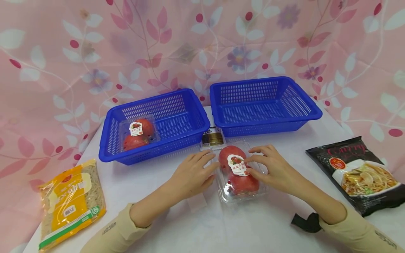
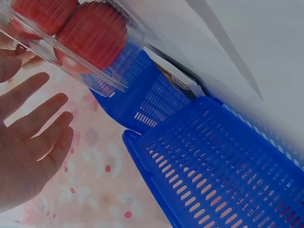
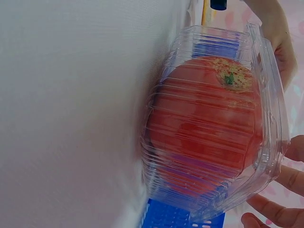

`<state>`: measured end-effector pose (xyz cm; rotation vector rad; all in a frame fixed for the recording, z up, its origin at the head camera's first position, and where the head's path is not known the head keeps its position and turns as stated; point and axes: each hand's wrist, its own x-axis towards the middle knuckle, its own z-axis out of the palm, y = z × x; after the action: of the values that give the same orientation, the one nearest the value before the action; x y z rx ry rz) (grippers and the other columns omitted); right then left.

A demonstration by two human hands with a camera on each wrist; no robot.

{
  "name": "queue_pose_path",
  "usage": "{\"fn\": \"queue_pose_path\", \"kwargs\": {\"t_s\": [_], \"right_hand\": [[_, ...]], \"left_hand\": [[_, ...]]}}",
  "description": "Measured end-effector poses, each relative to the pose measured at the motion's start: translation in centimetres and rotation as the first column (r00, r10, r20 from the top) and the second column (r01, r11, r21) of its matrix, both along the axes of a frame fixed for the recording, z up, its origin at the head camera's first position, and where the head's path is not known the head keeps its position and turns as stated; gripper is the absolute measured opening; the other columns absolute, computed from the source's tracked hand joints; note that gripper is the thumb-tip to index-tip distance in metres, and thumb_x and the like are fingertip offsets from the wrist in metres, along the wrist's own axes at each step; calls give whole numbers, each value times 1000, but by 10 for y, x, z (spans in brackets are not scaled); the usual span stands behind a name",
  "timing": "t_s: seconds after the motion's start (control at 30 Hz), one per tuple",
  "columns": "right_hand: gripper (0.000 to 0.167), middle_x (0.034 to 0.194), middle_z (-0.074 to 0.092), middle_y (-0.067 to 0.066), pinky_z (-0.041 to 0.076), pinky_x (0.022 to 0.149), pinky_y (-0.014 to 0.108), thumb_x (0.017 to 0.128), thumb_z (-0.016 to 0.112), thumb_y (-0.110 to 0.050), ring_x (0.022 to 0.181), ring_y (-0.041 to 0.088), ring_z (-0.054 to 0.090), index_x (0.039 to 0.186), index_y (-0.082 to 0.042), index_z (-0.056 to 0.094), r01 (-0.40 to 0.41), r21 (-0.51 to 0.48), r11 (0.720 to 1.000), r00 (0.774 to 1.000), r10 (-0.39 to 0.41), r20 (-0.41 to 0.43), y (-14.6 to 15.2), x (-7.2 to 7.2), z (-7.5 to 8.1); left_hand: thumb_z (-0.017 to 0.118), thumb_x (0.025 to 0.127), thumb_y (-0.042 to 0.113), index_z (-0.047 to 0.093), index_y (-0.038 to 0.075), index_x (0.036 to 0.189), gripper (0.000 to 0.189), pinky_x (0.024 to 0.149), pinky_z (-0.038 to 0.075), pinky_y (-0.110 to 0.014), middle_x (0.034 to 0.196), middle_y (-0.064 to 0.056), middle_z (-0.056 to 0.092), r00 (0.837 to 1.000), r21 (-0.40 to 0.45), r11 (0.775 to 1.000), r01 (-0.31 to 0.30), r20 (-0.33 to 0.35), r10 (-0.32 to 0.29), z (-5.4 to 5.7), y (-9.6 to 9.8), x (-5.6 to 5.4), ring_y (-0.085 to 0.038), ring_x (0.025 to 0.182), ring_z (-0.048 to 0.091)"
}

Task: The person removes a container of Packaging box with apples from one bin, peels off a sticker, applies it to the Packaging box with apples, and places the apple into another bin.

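Note:
A clear plastic box of red apples (image 1: 238, 168), with a white "APPLE" label (image 1: 238, 165) on its lid, lies on the white table. My left hand (image 1: 194, 174) is at its left side, fingers loosely bent; in the left wrist view the fingers (image 2: 45, 128) spread without gripping. From the right, my right hand (image 1: 273, 170) reaches over the lid, its fingertips near the label. The right wrist view has some right fingers (image 3: 280, 211) by the lid's edge, not wrapped around the box. Whether the fingertips touch the plastic is hard to tell.
Behind stand two blue baskets; the left basket (image 1: 171, 151) holds another box of apples (image 1: 137, 135), near the right basket (image 1: 262, 128). A dark-labelled package (image 1: 212, 137) lies between them. A yellow bag (image 1: 72, 202) lies left, a black noodle packet (image 1: 357, 172) right, a black strap (image 1: 307, 223) in front.

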<state>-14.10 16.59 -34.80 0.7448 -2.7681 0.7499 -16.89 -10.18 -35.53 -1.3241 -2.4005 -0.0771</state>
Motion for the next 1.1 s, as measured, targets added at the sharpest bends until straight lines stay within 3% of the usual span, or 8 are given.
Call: {"fn": "queue_pose_path", "kwargs": {"t_s": [0.37, 0.47, 0.53, 0.67, 0.77, 0.93, 1.03, 1.1], "right_hand": [[30, 123, 51, 15, 44, 86, 52, 83, 66, -19, 116, 30, 38, 112, -10, 65, 44, 23, 999, 998, -45, 42, -3, -1, 1], [34, 122, 51, 15, 43, 87, 53, 84, 66, -20, 115, 31, 40, 116, -8, 62, 68, 26, 997, 996, -69, 55, -1, -1, -1], [38, 122, 51, 14, 42, 88, 54, 85, 65, -22, 115, 32, 41, 119, -7, 59, 84, 29, 996, 994, -86, 68, 0, -3, -3], [47, 124, 49, 14, 40, 89, 56, 86, 62, -27, 115, 34, 42, 127, -7, 52, 104, 40, 994, 989, -108, 102, 5, -6, -7], [53, 127, 45, 15, 40, 88, 58, 88, 60, -33, 117, 35, 42, 133, -8, 46, 112, 45, 993, 983, -117, 139, 7, -8, -10], [60, 131, 39, 19, 46, 82, 54, 89, 57, -38, 111, 36, 49, 138, -9, 38, 102, 9, 995, 969, -102, 226, 9, -11, -15], [62, 132, 38, 24, 51, 75, 48, 90, 55, -38, 101, 35, 54, 140, -8, 34, 87, -18, 996, 955, -78, 286, 10, -12, -17], [65, 132, 38, 26, 51, 74, 47, 90, 55, -37, 96, 33, 56, 141, -6, 31, 72, -29, 997, 946, -59, 318, 10, -13, -16]], "left_hand": [[59, 86, 31, 59, 12, 121, 39, 94, 40, -42, 124, -12, 55, 994, 11, 995, -96, 54, 95, 0, -8, -1, -29, 118, 47], [55, 89, 34, 57, 12, 124, 41, 94, 40, -44, 125, -13, 55, 979, -19, 987, -161, 127, 162, -2, -8, 1, -29, 116, 48], [52, 90, 38, 54, 12, 127, 45, 93, 41, -45, 126, -13, 53, 956, -50, 976, -210, 197, 216, -4, -7, 3, -30, 116, 48], [44, 92, 48, 44, 13, 136, 56, 91, 42, -47, 129, -12, 50, 873, -107, 954, -280, 384, 299, -6, -4, 2, -29, 118, 46], [38, 92, 55, 33, 15, 143, 64, 90, 43, -47, 132, -12, 48, 775, -120, 943, -310, 543, 324, -8, -2, 0, -29, 119, 46], [32, 87, 66, 7, 18, 149, 81, 95, 40, -46, 138, -13, 42, 580, -108, 938, -329, 761, 291, -14, 3, -2, -28, 122, 44], [33, 84, 69, -7, 17, 147, 91, 100, 34, -43, 144, -13, 32, 491, -71, 943, -326, 839, 233, -17, 8, -1, -26, 126, 39], [36, 84, 69, -12, 14, 146, 95, 103, 30, -40, 148, -12, 22, 456, -34, 945, -324, 870, 188, -19, 11, 0, -25, 129, 34]]}}
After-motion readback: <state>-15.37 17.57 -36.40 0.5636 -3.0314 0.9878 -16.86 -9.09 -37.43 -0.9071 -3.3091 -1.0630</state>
